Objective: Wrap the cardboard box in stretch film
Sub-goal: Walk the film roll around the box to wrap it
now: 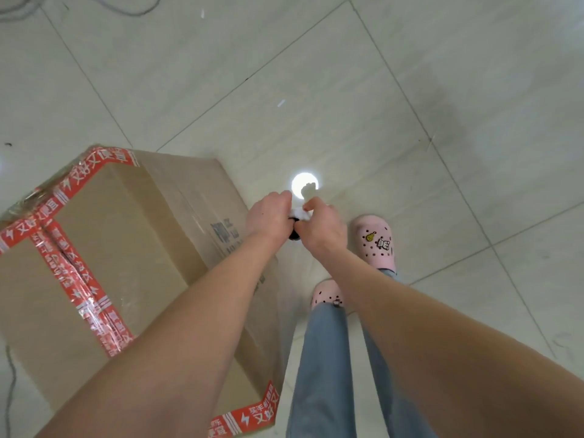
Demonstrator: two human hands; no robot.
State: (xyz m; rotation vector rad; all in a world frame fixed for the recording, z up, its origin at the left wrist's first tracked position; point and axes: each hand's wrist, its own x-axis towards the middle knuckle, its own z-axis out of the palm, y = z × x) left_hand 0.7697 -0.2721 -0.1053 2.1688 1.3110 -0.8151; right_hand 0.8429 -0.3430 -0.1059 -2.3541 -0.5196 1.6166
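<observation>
Cardboard box (pixel 126 248): brown, sealed with red printed tape (pixel 68 273), set at left on pale tiled floor (pixel 410 90). White-and-black object (pixel 297 214) is gripped by curled fingers of left hand (pixel 268 216) and right hand (pixel 322 227), just beside box.

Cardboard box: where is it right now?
Head view, lower left: the cardboard box stands on the tiled floor, left of the pink clogs; the left hand and right hand grip a small white thing by its right edge.
</observation>
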